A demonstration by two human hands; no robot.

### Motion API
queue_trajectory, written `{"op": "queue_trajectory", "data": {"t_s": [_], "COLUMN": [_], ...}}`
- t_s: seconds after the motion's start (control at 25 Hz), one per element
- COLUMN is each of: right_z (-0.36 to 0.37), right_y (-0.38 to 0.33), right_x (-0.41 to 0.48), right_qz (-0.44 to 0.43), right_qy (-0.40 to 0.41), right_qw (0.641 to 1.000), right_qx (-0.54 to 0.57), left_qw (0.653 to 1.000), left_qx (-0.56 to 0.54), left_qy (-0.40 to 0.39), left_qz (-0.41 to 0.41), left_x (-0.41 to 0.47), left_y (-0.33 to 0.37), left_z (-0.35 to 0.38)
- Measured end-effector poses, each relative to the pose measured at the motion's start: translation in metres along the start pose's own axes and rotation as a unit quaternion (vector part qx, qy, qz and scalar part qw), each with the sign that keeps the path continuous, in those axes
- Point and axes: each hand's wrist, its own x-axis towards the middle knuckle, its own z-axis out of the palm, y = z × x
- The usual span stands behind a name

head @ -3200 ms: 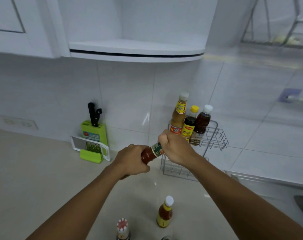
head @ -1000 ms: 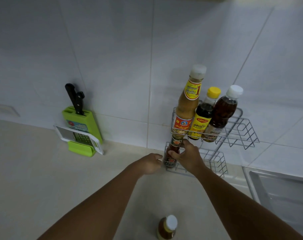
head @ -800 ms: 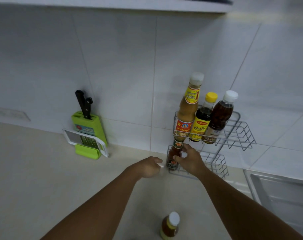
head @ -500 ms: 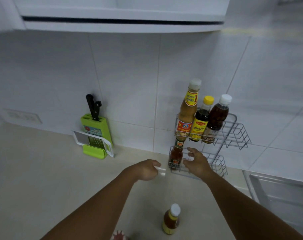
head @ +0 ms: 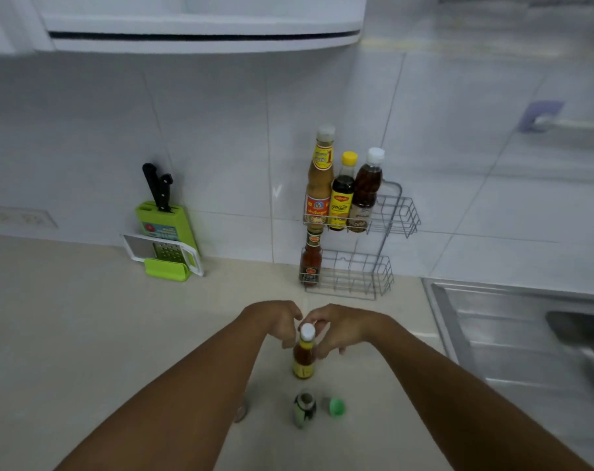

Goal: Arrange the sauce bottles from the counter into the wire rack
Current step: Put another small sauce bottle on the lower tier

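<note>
Apparently "1" on tall bottle (head: 320,175)

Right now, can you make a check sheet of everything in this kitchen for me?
Surface: pale counter, mostly bare.
Job's things: wire rack holds three bottles on the top shelf and a red sauce bottle on the bottom one. Small bottle with a white cap stands on the counter; another bottle is nearer.
Clutter: green cap, green knife block, grater.
Grips: left hand and right hand close around the small bottle's top; grip unclear.
Cables: nothing seen.
Surroundings: white tiles, cupboard above, sink on the right.
</note>
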Motion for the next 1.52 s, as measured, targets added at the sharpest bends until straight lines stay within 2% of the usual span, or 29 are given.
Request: {"op": "queue_trajectory", "data": {"t_s": [0.12, 0.24, 0.32, 0.44, 0.52, 0.56, 0.64, 0.72, 0.76, 0.8, 0.84, 0.88, 0.92, 0.96, 1.0, 1.04, 1.08, 1.12, 1.16, 1.2, 1.24, 1.28, 1.32, 1.36, 1.44, 1.48, 1.52], "right_z": [0.03, 0.038, 0.026, -0.007, -0.031, -0.042, -0.063, -0.078, -0.084, -0.086, -0.085, -0.085, -0.084, -0.081, -0.079, -0.08, -0.082, -0.085, -0.087, -0.088, -0.089, -0.089, -0.09, -0.09, -0.091, -0.093, -0.094], "right_y": [0.013, 0.019, 0.011, -0.008, -0.024, -0.031, -0.04, -0.048, -0.05, -0.051, -0.048, -0.042, -0.035, -0.03, -0.027, -0.025, -0.025, -0.026, -0.028, -0.029, -0.03, -0.029, -0.026, -0.02, -0.011, -0.007, -0.005], "right_x": [0.001, -0.006, -0.023, -0.055, -0.076, -0.086, -0.102, -0.117, -0.121, -0.12, -0.117, -0.109, -0.101, -0.095, -0.094, -0.096, -0.099, -0.103, -0.108, -0.112, -0.114, -0.113, -0.11, -0.104, -0.094, -0.09, -0.089], "right_qz": [-0.087, -0.124, -0.117, -0.123, -0.134, -0.146, -0.188, -0.211, -0.205, -0.191, -0.163, -0.118, -0.057, -0.005, 0.026, 0.033, 0.017, -0.021, -0.072, -0.124, -0.16, -0.176, -0.163, -0.127, -0.01, 0.045, 0.075], "right_qy": [0.158, 0.233, 0.273, 0.29, 0.309, 0.342, 0.413, 0.412, 0.407, 0.414, 0.43, 0.441, 0.429, 0.386, 0.34, 0.313, 0.311, 0.34, 0.381, 0.407, 0.413, 0.408, 0.407, 0.405, 0.376, 0.346, 0.319], "right_qw": [0.984, 0.964, 0.952, 0.915, 0.895, 0.893, 0.889, 0.882, 0.883, 0.882, 0.882, 0.888, 0.901, 0.906, 0.898, 0.892, 0.898, 0.908, 0.909, 0.901, 0.896, 0.896, 0.899, 0.905, 0.922, 0.917, 0.899], "right_qx": [-0.002, 0.013, 0.08, 0.253, 0.291, 0.253, 0.068, -0.092, -0.114, -0.118, -0.105, -0.056, 0.042, 0.174, 0.279, 0.325, 0.309, 0.244, 0.152, 0.082, 0.038, 0.018, 0.008, 0.004, 0.095, 0.195, 0.291], "left_qw": [1.0, 0.997, 0.986, 0.934, 0.885, 0.873, 0.872, 0.874, 0.877, 0.884, 0.899, 0.91, 0.9, 0.868, 0.843, 0.85, 0.886, 0.919, 0.923, 0.906, 0.893, 0.887, 0.895, 0.911, 0.949, 0.944, 0.916], "left_qx": [0.002, -0.071, -0.14, -0.268, -0.342, -0.358, -0.363, -0.366, -0.361, -0.349, -0.301, -0.198, -0.045, 0.081, 0.124, 0.115, 0.03, -0.121, -0.262, -0.352, -0.388, -0.395, -0.38, -0.352, -0.198, -0.074, 0.022], "left_qy": [0.011, 0.028, 0.057, 0.16, 0.218, 0.215, 0.15, 0.079, 0.075, 0.103, 0.175, 0.289, 0.4, 0.476, 0.511, 0.501, 0.442, 0.336, 0.201, 0.078, -0.007, -0.053, -0.052, -0.007, 0.184, 0.294, 0.384], "left_qz": [0.017, 0.033, 0.076, 0.174, 0.228, 0.251, 0.292, 0.31, 0.306, 0.294, 0.264, 0.22, 0.164, 0.119, 0.113, 0.115, 0.136, 0.168, 0.198, 0.221, 0.23, 0.233, 0.229, 0.216, 0.16, 0.131, 0.112], "left_x": [-0.006, -0.006, -0.011, -0.032, -0.051, -0.058, -0.074, -0.086, -0.091, -0.093, -0.095, -0.092, -0.09, -0.089, -0.088, -0.088, -0.089, -0.089, -0.089, -0.089, -0.088, -0.086, -0.083, -0.08, -0.075, -0.075, -0.074], "left_y": [0.01, 0.003, -0.004, 0.0, 0.012, 0.018, 0.031, 0.041, 0.047, 0.053, 0.059, 0.063, 0.068, 0.072, 0.076, 0.078, 0.076, 0.075, 0.072, 0.069, 0.066, 0.064, 0.066, 0.071, 0.085, 0.092, 0.099], "left_z": [0.02, 0.035, 0.037, 0.033, 0.019, 0.009, -0.012, -0.026, -0.03, -0.031, -0.032, -0.032, -0.032, -0.031, -0.029, -0.031, -0.035, -0.038, -0.041, -0.042, -0.043, -0.044, -0.045, -0.044, -0.042, -0.039, -0.035]}}
